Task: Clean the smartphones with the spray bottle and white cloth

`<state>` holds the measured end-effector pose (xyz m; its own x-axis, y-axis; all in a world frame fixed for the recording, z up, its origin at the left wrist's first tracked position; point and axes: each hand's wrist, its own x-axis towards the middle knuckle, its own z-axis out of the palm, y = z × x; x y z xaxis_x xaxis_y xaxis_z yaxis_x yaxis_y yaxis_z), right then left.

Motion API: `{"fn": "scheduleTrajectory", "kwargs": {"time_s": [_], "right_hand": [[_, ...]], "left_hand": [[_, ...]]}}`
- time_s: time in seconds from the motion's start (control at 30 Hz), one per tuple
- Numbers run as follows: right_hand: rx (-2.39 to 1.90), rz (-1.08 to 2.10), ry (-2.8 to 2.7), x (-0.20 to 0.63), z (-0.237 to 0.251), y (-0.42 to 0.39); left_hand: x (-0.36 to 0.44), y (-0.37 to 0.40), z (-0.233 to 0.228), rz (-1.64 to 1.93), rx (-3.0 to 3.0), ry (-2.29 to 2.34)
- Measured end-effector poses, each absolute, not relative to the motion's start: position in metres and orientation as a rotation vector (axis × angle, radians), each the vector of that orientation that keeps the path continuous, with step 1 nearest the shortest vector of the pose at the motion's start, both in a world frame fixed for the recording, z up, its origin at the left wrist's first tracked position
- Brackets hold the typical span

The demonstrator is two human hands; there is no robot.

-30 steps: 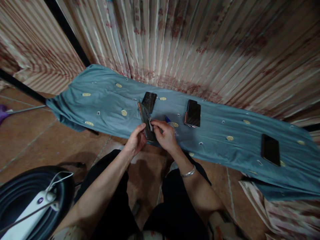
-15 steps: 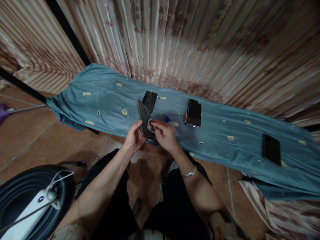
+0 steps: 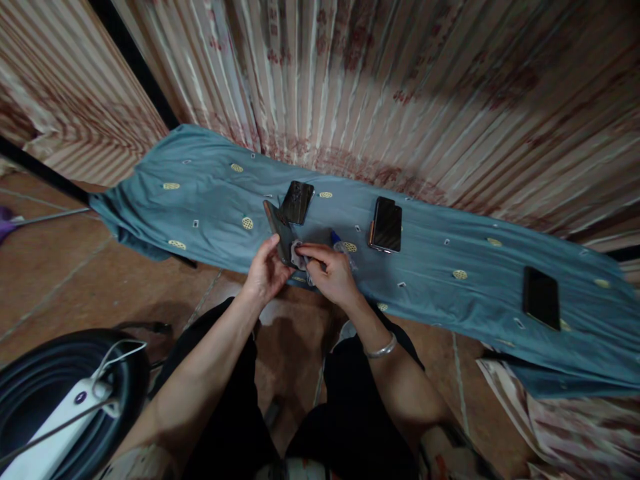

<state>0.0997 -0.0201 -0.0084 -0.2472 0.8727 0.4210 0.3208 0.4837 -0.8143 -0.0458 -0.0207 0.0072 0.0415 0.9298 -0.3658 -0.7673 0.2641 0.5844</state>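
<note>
A dark smartphone (image 3: 279, 230), tilted on its edge above the cloth, is gripped by my left hand (image 3: 267, 270) at its near end. My right hand (image 3: 330, 272) pinches a small greyish-white cloth (image 3: 299, 253) against the phone's face. Just beyond lies another dark phone (image 3: 299, 202), flat on the sheet. Close to my right fingers, a blue-tipped clear bottle or tube (image 3: 340, 242) lies partly behind the hand; I cannot tell its exact kind.
A teal patterned sheet (image 3: 425, 267) covers the long bench. A stack of phones (image 3: 387, 225) sits right of centre, one phone (image 3: 541, 297) farther right. Pleated curtains (image 3: 320, 87) hang behind. Coiled black hose (image 3: 125, 380) and a white power strip (image 3: 55, 427) are at lower left.
The held phone has turned more edge-on and shifted slightly left with my left hand. More of the small cloth shows under my right fingers, which stay at the phone.
</note>
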Motion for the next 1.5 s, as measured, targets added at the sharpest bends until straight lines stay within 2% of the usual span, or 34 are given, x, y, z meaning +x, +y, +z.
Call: {"fn": "scheduleTrajectory", "kwargs": {"time_s": [0.5, 0.9, 1.5], "right_hand": [[-1.097, 0.643, -1.846, 0.102, -0.009, -0.015], [-1.086, 0.526, -1.942, 0.107, 0.008, -0.022], [-0.955, 0.847, -1.731, 0.104, 0.011, -0.034]], "left_hand": [[-0.034, -0.032, 0.002, 1.172, 0.38, 0.823], [-0.027, -0.041, -0.005, 1.071, 0.395, 0.823], [-0.037, -0.031, -0.005, 1.23, 0.434, 0.911]]}}
